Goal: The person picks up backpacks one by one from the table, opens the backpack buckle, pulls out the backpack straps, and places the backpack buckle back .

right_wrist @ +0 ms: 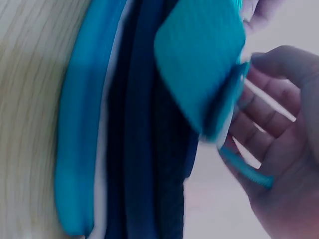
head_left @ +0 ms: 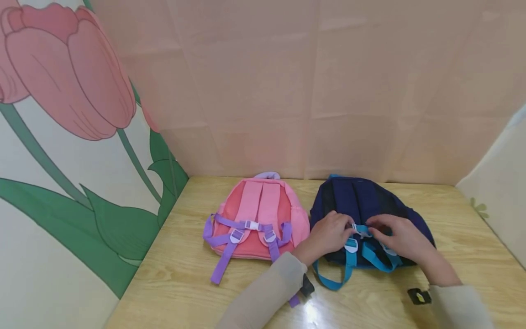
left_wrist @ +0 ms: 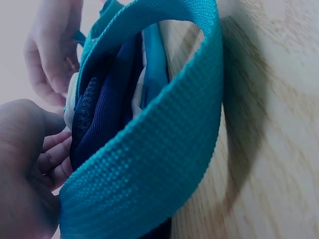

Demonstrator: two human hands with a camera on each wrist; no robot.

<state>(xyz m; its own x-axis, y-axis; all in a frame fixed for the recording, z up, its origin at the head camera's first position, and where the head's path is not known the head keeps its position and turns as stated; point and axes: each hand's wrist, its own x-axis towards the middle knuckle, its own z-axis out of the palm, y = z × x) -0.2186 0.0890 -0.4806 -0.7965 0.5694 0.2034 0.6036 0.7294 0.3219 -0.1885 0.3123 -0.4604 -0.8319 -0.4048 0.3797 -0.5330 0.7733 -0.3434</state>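
Note:
A navy backpack lies on the table with its shoulder straps facing up. At its lower middle, a blue chest strap with white buckle parts runs between both hands. My left hand pinches the white buckle at the strap's left end, thumb against fingers. Opposite it, my right hand pinches the blue strap near its right end, with thumb and fingers bent round it. A loose blue webbing loop hangs from the backpack's lower left onto the table and fills much of the left wrist view.
To the left lies a pink backpack with purple straps and a white clasp joined across its middle. Behind both bags rises a pink-beige covered wall. A tulip-patterned wall borders the wooden table on the left.

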